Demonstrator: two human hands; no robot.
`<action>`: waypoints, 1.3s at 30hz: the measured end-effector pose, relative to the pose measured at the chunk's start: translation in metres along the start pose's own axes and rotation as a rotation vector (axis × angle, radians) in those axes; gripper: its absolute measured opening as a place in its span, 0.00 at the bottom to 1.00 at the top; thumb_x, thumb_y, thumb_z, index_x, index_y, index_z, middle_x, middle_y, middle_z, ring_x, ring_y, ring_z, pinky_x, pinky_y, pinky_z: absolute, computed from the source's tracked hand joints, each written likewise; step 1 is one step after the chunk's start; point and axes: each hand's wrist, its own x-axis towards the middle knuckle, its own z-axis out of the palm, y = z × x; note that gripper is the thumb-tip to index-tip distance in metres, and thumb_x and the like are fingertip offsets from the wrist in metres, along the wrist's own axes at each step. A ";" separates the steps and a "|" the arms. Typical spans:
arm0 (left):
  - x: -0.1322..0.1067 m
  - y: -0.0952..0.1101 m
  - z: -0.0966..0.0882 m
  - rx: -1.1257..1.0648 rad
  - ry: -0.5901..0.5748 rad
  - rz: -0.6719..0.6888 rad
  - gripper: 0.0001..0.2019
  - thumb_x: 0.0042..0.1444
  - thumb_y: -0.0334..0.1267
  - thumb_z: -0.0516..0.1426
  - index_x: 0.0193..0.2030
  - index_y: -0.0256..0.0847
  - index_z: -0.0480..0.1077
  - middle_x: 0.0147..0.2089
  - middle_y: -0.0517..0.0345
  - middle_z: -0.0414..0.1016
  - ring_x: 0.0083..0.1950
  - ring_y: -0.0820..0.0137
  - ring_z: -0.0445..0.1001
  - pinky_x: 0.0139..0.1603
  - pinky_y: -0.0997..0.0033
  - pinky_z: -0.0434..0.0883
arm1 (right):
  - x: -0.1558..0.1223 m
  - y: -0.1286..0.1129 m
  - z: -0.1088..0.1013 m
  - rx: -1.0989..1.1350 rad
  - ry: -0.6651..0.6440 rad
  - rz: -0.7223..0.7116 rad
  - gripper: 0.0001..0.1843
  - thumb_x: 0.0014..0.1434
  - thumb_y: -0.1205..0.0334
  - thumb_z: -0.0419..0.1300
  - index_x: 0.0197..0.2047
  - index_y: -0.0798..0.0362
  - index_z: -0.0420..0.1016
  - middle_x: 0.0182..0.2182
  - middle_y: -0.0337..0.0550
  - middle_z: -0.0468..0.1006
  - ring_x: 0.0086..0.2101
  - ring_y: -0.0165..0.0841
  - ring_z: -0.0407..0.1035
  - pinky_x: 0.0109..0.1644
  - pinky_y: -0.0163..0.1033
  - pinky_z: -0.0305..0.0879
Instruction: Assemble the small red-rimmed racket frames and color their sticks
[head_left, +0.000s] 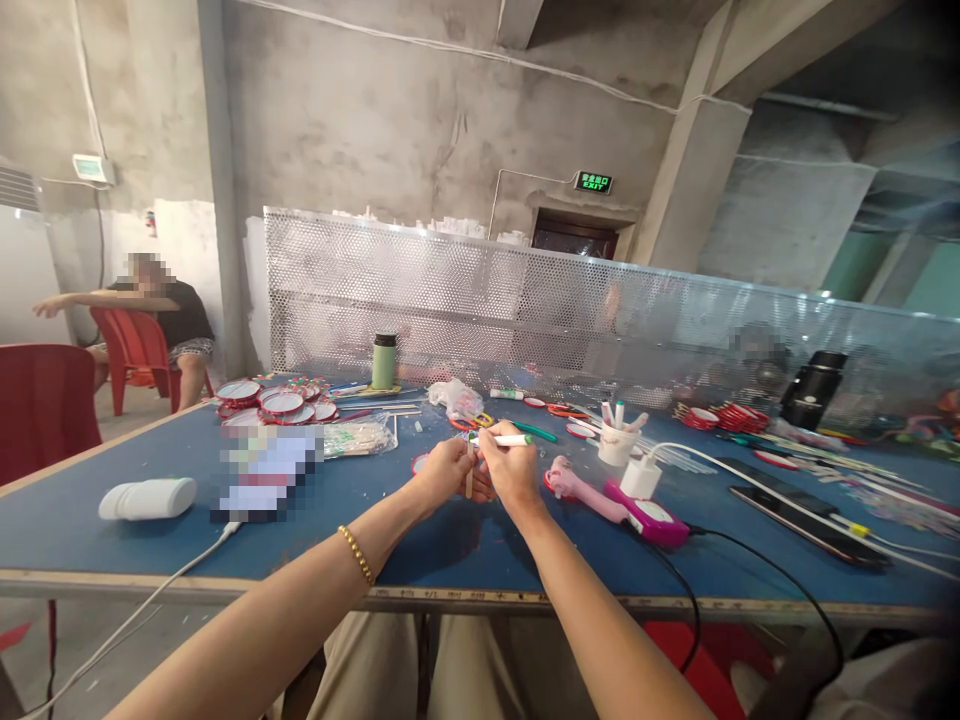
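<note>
Over the blue tabletop, my left hand (444,474) pinches a thin, pale wooden craft stick (469,480) that stands nearly upright. My right hand (514,470) is closed around a white marker (504,440) with a green end, held pen-fashion with its tip at the upper part of the stick. The two hands almost touch; fingers partly hide the stick and the marker's tip. Just behind them lie a crumpled clear plastic bag (454,398) and a green strip (535,431). A red-rimmed disc (419,463) shows partly beside my left hand.
A pink glue gun (581,488) and a magenta power block (651,518) with cables lie at right, near a white cup (616,445) of markers. Leftward are a lit phone (268,475), a white bottle (148,498) and red-rimmed discs (282,402). A perforated metal screen (450,290) borders the table.
</note>
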 end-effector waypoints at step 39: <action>-0.002 0.003 0.001 0.006 0.000 0.006 0.09 0.60 0.41 0.55 0.33 0.38 0.62 0.25 0.54 0.78 0.27 0.65 0.80 0.33 0.63 0.78 | 0.001 0.003 0.001 0.028 0.060 0.028 0.12 0.54 0.54 0.57 0.25 0.51 0.67 0.16 0.36 0.71 0.18 0.30 0.66 0.22 0.33 0.59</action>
